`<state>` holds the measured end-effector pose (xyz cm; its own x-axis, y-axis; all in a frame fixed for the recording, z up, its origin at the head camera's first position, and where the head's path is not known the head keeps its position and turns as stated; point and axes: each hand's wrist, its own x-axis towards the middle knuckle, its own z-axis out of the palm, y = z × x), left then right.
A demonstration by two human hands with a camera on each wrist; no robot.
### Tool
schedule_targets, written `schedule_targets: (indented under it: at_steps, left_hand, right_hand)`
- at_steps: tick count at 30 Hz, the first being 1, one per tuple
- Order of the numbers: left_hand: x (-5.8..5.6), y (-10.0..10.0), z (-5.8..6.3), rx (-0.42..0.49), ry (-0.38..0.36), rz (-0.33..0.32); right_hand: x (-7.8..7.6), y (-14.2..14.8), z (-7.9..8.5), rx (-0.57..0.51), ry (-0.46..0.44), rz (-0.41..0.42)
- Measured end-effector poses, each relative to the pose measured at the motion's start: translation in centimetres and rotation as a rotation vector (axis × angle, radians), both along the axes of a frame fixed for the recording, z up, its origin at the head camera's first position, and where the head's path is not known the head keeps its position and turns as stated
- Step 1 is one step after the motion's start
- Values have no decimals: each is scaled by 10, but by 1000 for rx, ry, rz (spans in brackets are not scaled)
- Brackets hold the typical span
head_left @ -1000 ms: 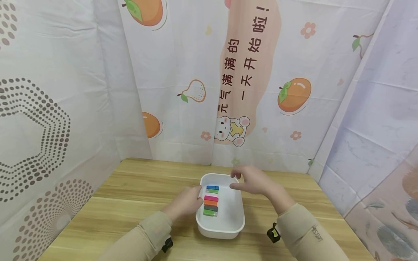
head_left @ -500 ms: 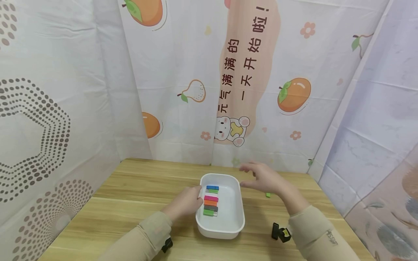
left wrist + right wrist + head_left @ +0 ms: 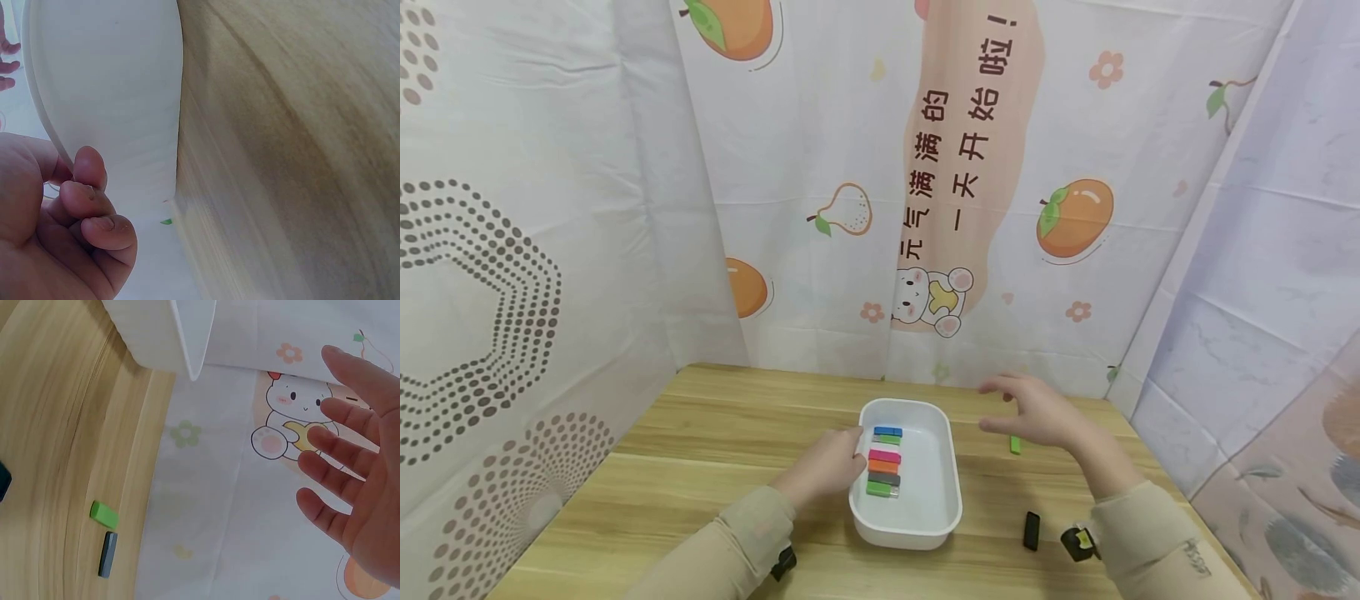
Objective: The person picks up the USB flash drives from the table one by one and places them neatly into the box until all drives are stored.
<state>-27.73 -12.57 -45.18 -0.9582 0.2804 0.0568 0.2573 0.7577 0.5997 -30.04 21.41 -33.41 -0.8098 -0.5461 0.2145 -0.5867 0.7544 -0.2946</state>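
Note:
My left hand [image 3: 826,467] pinches the left rim of a white plastic tray [image 3: 925,533]; in the left wrist view its fingertips [image 3: 90,167] are curled against the outer wall. A row of several USB flash drives lies along the tray's left side, among them a blue one [image 3: 888,432], a pink one [image 3: 884,456], an orange one [image 3: 883,467], a grey one [image 3: 884,479] and a green one [image 3: 878,489]. To the right of the tray my right hand [image 3: 1033,410] hovers over the table with fingers spread, holding nothing. A loose green stick [image 3: 1015,445] lies beneath it.
A black stick [image 3: 1032,531] lies on the wooden table [image 3: 760,417] right of the tray. The right wrist view shows a dark stick [image 3: 107,554] beside the green one. Printed curtains [image 3: 820,292] stand behind and at both sides.
My right hand has moved right, from over the tray's far right corner to above the table. The loose green stick and the black stick have come into view. The left hand has stayed at the rim.

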Motion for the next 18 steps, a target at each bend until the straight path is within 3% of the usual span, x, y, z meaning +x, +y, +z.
schedule_targets:
  at_steps: [18]
  left_hand:
    - [4,0,4,-10,-5,-1]
  right_hand:
    - [9,44,-14,66,-45,-131]
